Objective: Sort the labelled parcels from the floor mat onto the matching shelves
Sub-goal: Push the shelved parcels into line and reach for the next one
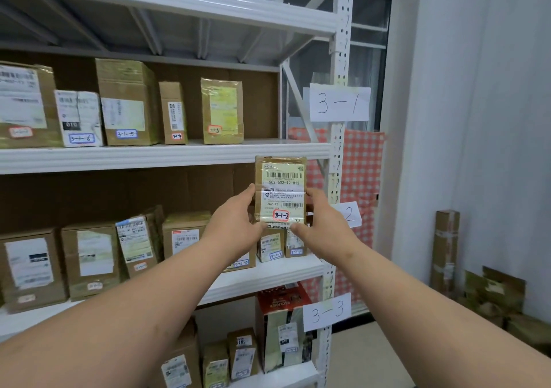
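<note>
Head view: both hands' grip pinches upright parcel (281, 191) by its sides.

Brown parcel (280, 191), red-ringed label; white shelf (167, 155); seemingly red-checked cloth (362, 161).

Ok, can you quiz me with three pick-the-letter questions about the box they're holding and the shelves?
1. Where is the free gap on the 3-1 shelf?
A) right end B) left end C) middle

2. What colour rings the held parcel's 3-1-2 sticker?
A) blue B) red C) green

3. How is the parcel held?
A) one hand B) lying on a shelf C) both hands

Answers:
1 A, bare shelf lies right of the 3-1-3 parcel.
2 B, its border is red.
3 C, the left hand and right hand grip its sides.
</note>
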{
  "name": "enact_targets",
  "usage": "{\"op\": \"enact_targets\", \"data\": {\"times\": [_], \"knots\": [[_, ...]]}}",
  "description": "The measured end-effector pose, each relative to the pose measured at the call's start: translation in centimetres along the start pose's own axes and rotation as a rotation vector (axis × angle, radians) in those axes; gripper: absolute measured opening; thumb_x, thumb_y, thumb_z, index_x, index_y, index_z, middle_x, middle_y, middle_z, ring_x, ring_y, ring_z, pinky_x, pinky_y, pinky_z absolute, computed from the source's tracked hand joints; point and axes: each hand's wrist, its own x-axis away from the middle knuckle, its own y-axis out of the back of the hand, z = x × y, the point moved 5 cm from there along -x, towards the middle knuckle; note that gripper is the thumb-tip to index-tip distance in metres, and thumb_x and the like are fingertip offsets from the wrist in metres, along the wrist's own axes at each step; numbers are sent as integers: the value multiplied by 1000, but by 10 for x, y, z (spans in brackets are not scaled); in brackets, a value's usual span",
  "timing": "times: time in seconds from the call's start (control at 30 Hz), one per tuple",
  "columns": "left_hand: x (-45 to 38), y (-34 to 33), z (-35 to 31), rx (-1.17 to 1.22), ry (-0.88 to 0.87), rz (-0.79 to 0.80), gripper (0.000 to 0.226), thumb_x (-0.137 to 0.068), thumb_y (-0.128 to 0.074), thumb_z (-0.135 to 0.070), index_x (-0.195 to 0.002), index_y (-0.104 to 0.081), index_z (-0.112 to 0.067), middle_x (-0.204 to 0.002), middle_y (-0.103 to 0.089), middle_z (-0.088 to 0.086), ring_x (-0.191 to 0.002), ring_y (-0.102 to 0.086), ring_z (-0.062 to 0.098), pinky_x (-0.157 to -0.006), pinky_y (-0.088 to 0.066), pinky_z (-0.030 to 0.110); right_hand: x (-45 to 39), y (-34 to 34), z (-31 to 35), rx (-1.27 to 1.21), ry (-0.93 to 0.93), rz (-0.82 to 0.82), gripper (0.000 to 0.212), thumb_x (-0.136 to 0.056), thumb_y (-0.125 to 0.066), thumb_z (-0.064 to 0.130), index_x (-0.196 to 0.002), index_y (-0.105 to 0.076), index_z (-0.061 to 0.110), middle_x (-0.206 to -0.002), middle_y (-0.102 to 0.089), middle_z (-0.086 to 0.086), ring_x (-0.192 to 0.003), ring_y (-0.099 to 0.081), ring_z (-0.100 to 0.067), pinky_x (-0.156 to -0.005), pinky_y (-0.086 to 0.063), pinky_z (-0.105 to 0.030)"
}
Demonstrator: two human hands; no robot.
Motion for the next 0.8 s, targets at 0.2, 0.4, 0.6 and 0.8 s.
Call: {"op": "enact_targets", "data": {"times": [0.2,0.4,0.6,0.8], "knots": [[1,21,22,-11,-19,-4,85,-90,-69,-32,-157,-17,-34,-135,-54,-7,-101,-52,7,-80,-44,25,-7,-26,18,-6,12,-40,64,-92,-65,16,-145,-30,26,-132,-55,7,-104,-52,-10,-82,-56,-39],[8,37,41,52,-2,18,83,-95,-63,-27,-158,-9,-36,-146,-50,-4,-111,-55,13,-87,-47,27,-12,-47,29,-2,26,-27,62,-97,-54,8,-149,-27,28,-130,-57,7,-99,-50,-7,-62,-39,-10],[6,39,43,59,10,45,82,-96,-61,-22,-157,-8,-35,-144,-53,-5,-100,-57,12,-87,-49,29,-16,-53,31,-13,53,-19,63,-97,-49,5,-149,-29,35,-111,-53,19,-100,-53,-8,-65,-40,-10],[-15,29,42,32,34,7,84,-96,-62,-23,-158,-7,-33,-145,-52,-7,-104,-57,9,-85,-45,25,-37,-46,24,-35,113,-26,61,-92,-56,11,-140,-36,43,-97,-51,38,-86,-58,0,-67,-43,-15]]}}
